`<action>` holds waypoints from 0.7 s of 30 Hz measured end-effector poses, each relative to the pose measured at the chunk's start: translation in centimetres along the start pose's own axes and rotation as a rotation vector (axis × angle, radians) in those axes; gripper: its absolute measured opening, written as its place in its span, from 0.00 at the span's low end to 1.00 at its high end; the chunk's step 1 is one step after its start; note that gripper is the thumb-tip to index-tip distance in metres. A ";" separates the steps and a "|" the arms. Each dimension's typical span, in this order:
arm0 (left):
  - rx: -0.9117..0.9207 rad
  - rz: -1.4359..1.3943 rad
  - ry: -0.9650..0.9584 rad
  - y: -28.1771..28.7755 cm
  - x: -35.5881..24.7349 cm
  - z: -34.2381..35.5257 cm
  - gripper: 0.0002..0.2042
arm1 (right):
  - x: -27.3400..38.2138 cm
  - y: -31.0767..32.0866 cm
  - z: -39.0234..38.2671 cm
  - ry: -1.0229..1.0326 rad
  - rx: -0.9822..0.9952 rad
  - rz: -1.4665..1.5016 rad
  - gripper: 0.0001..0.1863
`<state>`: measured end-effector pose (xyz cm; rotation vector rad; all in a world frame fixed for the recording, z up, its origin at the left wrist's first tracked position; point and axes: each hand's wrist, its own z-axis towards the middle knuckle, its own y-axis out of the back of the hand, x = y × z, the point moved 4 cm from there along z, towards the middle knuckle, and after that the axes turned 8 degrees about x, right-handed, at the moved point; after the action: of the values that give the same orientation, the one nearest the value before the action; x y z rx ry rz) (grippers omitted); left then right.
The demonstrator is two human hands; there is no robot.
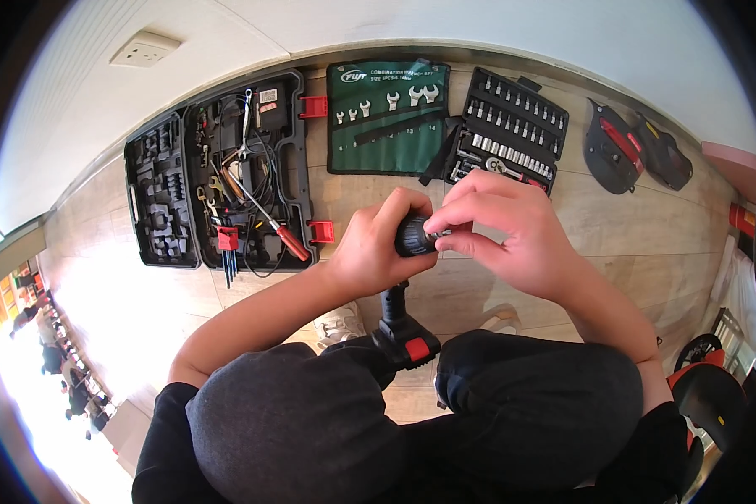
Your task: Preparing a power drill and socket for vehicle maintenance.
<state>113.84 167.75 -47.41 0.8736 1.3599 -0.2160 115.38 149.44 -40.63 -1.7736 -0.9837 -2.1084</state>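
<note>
A black cordless drill [403,336] with a red patch on its battery base stands between my knees, its chuck [413,238] turned to the right. My left hand [378,244] wraps round the body of the drill just behind the chuck. At the chuck's mouth, the thumb and fingertips of my right hand [500,227] pinch a small metal bit [439,235]. The bit is mostly covered by those fingers, so its exact shape and how deep it sits in the chuck cannot be made out.
An open black tool case [302,181] with loose tools, cables and a red-handled screwdriver [287,239] lies at left. Beyond my hands are a green wrench pouch [344,155] and an open socket set [521,105]. Two dark, red-marked objects [617,151] rest by the wall.
</note>
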 end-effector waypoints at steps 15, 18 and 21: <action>-0.056 -0.192 -0.122 0.8 -0.2 0.9 0.37 | 1.0 -0.5 0.3 0.002 0.038 0.139 0.25; -0.046 -0.197 -0.047 0.7 -0.4 0.9 0.36 | 1.5 0.3 0.4 0.201 -0.075 -0.073 0.19; -0.044 -0.229 -0.009 0.4 -0.1 0.8 0.35 | 1.6 0.4 0.2 0.164 -0.072 -0.069 0.17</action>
<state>114.68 167.45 -47.18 0.6790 1.4504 -0.3642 115.39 149.62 -38.99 -1.5884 -0.9500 -2.3162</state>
